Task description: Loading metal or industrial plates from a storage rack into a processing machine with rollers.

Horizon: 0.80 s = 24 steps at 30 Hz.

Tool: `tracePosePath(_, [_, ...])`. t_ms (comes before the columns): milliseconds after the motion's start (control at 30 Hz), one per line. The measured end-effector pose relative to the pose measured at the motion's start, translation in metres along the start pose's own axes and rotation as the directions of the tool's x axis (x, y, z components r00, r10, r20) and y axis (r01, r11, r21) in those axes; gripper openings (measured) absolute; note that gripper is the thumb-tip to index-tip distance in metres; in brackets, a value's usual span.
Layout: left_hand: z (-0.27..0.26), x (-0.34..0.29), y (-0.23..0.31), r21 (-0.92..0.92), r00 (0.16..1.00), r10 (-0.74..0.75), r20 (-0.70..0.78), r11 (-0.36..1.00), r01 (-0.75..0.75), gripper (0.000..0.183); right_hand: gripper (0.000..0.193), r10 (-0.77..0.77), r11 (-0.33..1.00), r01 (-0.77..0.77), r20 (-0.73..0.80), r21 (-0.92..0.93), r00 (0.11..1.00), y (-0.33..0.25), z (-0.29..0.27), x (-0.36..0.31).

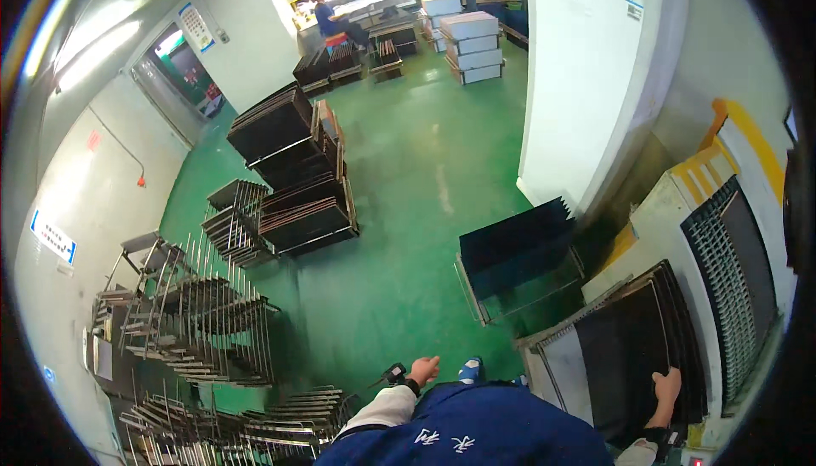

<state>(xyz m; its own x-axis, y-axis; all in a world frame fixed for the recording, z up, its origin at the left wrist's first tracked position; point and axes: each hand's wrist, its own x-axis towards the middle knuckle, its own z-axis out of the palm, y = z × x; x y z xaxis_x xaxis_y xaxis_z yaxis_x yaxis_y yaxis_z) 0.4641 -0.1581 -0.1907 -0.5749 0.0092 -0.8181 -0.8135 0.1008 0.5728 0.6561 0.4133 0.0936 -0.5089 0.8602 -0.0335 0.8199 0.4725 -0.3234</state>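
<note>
At the lower right, my right hand [667, 389] is closed on the edge of a dark flat panel [620, 351]. This panel stands in a group of similar dark sheets leaning in a metal rack [548, 372] beside the machine. My left hand [424, 371] hangs in front of my body over the green floor, its fingers curled and nothing visible in them. A dark device is strapped at that wrist. Just ahead of the rack, a low wire rack [484, 309] carries several upright black panels [518, 241].
On the right stands a machine with a slatted conveyor [722, 279] and yellow trim. Bare metal racks [195, 305] crowd the left side. Loaded racks of dark panels [306, 215] stand beyond them. Stacked pale boxes [473, 45] and a seated person [327, 20] are farther back.
</note>
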Motion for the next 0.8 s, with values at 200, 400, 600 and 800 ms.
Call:
tracePosePath(200, [-0.002,0.015,-0.009,0.104,1.0,0.013,0.005,0.994,-0.013,0.035,0.03,0.069,0.995,-0.082,0.204,0.057,0.977,0.004,0.003,-0.01])
tracePosePath(400, [0.026,0.038,0.006,0.288,0.996,0.081,0.044,0.953,-0.09,0.042,0.029,-0.105,0.994,0.105,0.114,0.006,0.988,0.017,0.006,-0.027])
tracePosePath(600, [0.059,0.034,0.03,0.367,0.987,0.136,0.081,0.917,-0.157,0.046,0.039,-0.08,0.995,0.08,0.001,0.066,0.997,0.045,-0.089,-0.022])
tracePosePath(800, [0.088,0.056,0.022,0.427,0.979,0.148,0.137,0.883,-0.193,0.05,0.043,0.226,0.893,-0.124,-0.192,0.433,0.955,0.121,-0.171,-0.028])
